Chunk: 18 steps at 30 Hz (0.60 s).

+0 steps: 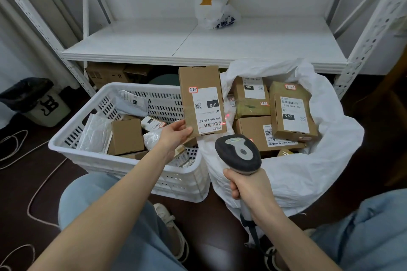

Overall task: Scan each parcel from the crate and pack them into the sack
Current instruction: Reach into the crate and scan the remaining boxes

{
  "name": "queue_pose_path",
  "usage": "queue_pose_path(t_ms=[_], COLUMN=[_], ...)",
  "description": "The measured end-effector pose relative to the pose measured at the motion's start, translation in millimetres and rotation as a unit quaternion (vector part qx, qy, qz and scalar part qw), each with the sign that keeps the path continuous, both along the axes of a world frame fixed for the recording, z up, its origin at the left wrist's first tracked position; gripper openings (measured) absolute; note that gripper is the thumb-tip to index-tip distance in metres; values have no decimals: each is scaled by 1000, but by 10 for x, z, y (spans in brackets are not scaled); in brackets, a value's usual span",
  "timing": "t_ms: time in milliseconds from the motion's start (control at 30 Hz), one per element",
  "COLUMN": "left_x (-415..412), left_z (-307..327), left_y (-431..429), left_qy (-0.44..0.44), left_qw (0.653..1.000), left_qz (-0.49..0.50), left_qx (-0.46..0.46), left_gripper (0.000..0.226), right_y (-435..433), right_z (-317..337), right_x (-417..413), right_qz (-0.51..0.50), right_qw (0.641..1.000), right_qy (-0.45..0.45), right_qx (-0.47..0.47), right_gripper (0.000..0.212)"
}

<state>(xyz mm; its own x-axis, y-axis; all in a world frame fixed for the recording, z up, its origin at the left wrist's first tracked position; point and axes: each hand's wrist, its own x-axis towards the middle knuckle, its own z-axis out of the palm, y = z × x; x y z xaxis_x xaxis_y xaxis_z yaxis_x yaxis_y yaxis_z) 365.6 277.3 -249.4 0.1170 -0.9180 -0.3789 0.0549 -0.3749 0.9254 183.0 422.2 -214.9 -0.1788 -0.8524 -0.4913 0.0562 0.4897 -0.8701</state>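
Far left, at 9 o'clock, we note a bin (37,103) lined with black plastic, and loose cord on the dark floor. Next, the white slotted plastic crate (123,160): inside, a small plain cardboard box (126,136), padded white mailers and labelled packets, several half buried and hard to read.

Our left hand (175,133) holds the tall cardboard parcel (201,100) by its lower left corner, fingers behind it and hidden, thumb on the front. The parcel stands upright above the crate's right edge, long axis 12 to 6 o'clock, label facing us and printed upside down. Red scan light (224,123) falls by the barcode.

Our right hand (248,185) is wrapped around the scanner (239,153) grip, head aimed toward 11 o'clock.

Right, the crinkled white sack (326,160) lies open, holding brown labelled boxes (290,116).
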Motion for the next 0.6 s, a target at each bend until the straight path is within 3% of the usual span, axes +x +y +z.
queue_pose_path(t_ms=[600], left_x=[-54], left_z=[21], left_y=[9], left_qy=[-29], left_qw=[999], left_qz=[-6], left_qx=[-21], left_gripper=[51], right_y=[-19], right_z=[-14], right_x=[-54], right_qz=[3], right_qw=[1000], right_qy=[-19], right_qx=[-22], right_gripper=[18])
